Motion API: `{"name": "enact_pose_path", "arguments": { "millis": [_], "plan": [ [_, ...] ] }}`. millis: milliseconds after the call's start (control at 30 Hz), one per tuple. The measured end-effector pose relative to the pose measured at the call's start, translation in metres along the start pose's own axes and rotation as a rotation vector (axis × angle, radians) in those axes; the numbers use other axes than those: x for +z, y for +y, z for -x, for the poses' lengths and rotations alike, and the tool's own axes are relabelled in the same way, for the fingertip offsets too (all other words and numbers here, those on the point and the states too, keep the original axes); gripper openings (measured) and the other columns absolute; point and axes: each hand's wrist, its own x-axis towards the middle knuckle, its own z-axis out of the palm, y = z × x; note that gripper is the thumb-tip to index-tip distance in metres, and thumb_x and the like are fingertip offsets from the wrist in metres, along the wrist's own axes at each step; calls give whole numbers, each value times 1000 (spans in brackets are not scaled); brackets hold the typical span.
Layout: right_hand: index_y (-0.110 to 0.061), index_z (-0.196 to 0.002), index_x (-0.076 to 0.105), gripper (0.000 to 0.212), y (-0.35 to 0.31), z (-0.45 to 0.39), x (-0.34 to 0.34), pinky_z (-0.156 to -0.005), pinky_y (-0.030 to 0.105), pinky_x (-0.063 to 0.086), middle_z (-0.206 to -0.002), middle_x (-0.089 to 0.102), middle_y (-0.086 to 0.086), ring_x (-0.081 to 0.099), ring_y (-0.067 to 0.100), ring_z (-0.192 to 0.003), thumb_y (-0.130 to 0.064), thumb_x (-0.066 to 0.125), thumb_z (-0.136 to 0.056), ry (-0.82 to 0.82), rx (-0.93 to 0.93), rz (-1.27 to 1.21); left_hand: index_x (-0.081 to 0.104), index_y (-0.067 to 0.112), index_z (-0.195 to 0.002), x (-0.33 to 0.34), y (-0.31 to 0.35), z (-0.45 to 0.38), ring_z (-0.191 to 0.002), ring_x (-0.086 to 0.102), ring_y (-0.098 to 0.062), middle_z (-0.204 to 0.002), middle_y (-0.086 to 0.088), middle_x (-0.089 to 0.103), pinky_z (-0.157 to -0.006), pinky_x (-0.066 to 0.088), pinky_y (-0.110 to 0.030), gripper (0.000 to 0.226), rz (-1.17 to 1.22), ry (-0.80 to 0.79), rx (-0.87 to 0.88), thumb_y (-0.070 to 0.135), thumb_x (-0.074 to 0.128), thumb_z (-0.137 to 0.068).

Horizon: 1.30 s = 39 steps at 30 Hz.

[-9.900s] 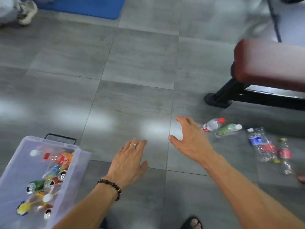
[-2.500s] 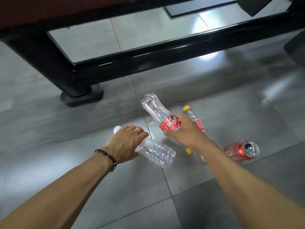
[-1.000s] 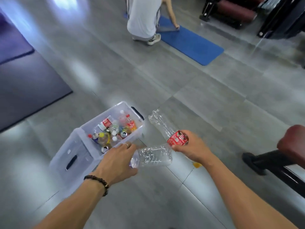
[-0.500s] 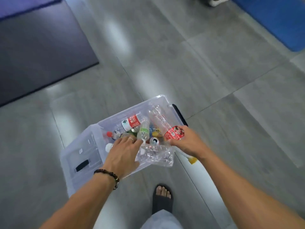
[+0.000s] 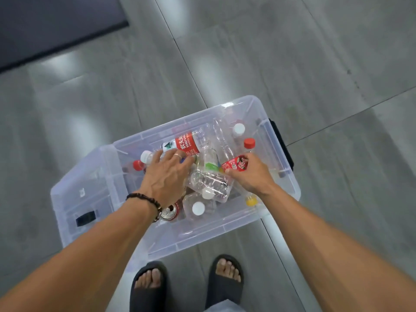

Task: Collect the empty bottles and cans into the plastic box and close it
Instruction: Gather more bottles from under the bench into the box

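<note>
The clear plastic box (image 5: 225,230) stands open on the floor just ahead of my feet, holding several bottles and a red can (image 5: 170,212). Its lid (image 5: 85,194) lies along the box's left side. My left hand (image 5: 166,174) is inside the box, palm down, closed around a clear bottle (image 5: 209,183) that lies across the pile. My right hand (image 5: 249,176) grips a crumpled clear bottle by its red label (image 5: 234,164). A yellow-capped bottle (image 5: 251,201) pokes out under that same hand. A red-and-green-labelled bottle (image 5: 184,143) lies beyond my left fingers.
A black handle (image 5: 281,145) sits on the box's right end. My feet in black sandals (image 5: 148,287) stand close to its near wall. A dark mat (image 5: 45,25) covers the floor at the far left. Grey tiles surround the box.
I have come right over the box. Both hands have dropped with their bottles from above the rim down into the pile.
</note>
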Motion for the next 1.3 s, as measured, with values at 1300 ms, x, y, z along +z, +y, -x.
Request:
{"name": "enact_pose_path", "arguments": {
  "millis": [1300],
  "plan": [
    [-18,-143,37,63,10,694,-232,-105,33,34,-141,45,5,43,22,-131,-36,61,-88,992,212,-163,30,25,-141,-376,347,324,-125,45,-20,-139,0,44,-102,39,-34,63,-26,-86,1058,49,53,-87]
  ]
}}
